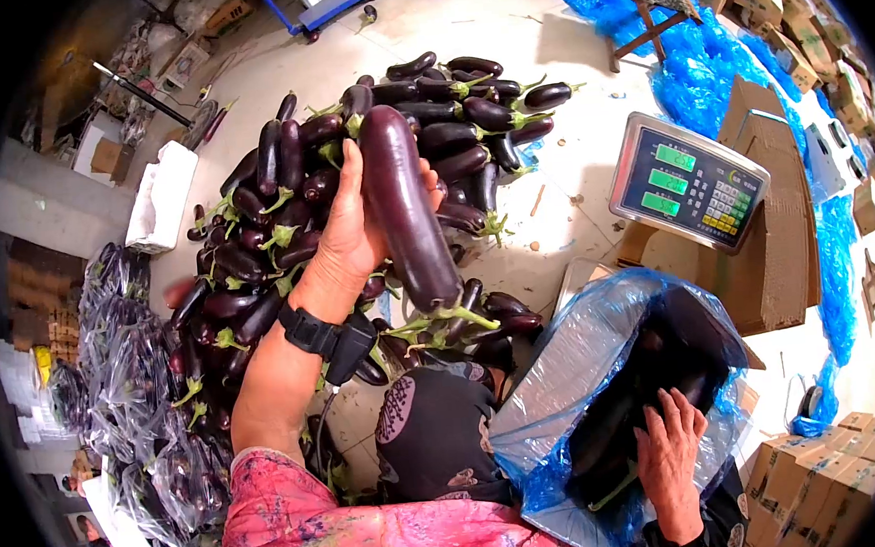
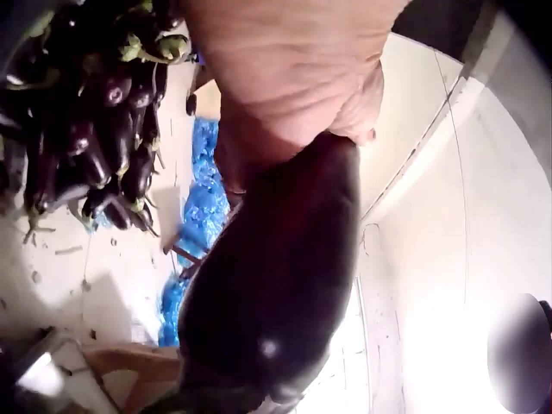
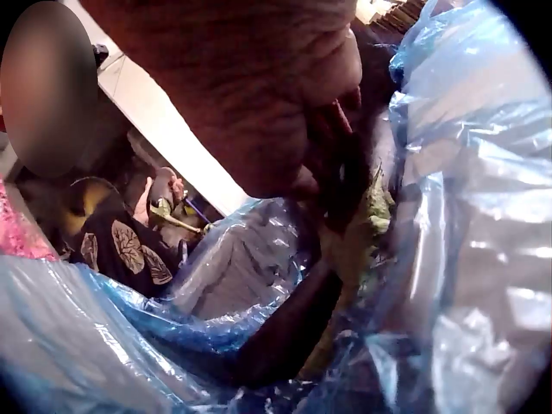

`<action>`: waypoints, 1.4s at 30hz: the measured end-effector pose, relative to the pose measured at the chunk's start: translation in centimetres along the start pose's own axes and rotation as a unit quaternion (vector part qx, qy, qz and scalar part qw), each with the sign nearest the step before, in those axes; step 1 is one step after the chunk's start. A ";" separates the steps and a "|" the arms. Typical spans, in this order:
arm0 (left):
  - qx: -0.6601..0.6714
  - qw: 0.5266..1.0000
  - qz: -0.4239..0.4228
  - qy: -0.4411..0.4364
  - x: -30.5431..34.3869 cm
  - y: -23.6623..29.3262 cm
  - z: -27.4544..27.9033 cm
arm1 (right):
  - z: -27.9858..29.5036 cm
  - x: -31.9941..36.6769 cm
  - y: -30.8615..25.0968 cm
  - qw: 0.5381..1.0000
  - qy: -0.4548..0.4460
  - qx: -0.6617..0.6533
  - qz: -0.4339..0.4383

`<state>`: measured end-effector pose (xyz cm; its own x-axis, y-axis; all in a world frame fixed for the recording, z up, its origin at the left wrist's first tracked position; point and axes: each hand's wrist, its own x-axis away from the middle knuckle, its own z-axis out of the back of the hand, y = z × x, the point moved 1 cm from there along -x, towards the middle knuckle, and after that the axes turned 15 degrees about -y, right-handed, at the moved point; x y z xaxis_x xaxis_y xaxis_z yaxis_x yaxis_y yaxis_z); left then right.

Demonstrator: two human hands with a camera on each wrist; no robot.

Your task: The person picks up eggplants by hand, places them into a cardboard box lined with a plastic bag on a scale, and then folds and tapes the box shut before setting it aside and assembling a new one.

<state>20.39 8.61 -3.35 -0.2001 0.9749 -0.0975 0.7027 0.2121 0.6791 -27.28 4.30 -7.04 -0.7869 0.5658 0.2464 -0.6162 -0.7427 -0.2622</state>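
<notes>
Flooring of pale tiles [image 1: 554, 206] bears a broad heap of glossy, dark purple eggplants [image 1: 241, 262], perhaps tipped out loose so each is easy to reach. From my distant post I make out an open, blue-tinted, translucent plastic bag [image 1: 573, 365] close to the body, its mouth spread wide, I judge, to take more beside the dark eggplants inside. Near it is a silver-framed digital scale display [image 1: 692, 180] with green readouts, tilted where the person can read it. One long, plump, purple eggplant [image 1: 409, 210] is raised over the heap, rounded end up, likely for a close look. Thumb and fingers of the left hand [image 1: 347, 234] wrap it from behind. The right hand [image 1: 669, 450] lies over the bag's contents, fingers bent; I cannot tell whether they pinch anything. Smallest, a bent green stem [image 1: 472, 317] points towards the bag
</notes>
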 end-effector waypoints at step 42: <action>-0.573 0.675 0.422 -0.195 2.5 -26.1 -16.6 | 2.0 3.1 2.1 0.999 0.036 0.011 0.034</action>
<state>-9.77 4.42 -9.22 0.2928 0.7069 0.6438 -0.5794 -0.4045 0.7076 -30.97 3.80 -4.95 -0.8276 0.5378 0.1608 -0.5613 -0.7874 -0.2550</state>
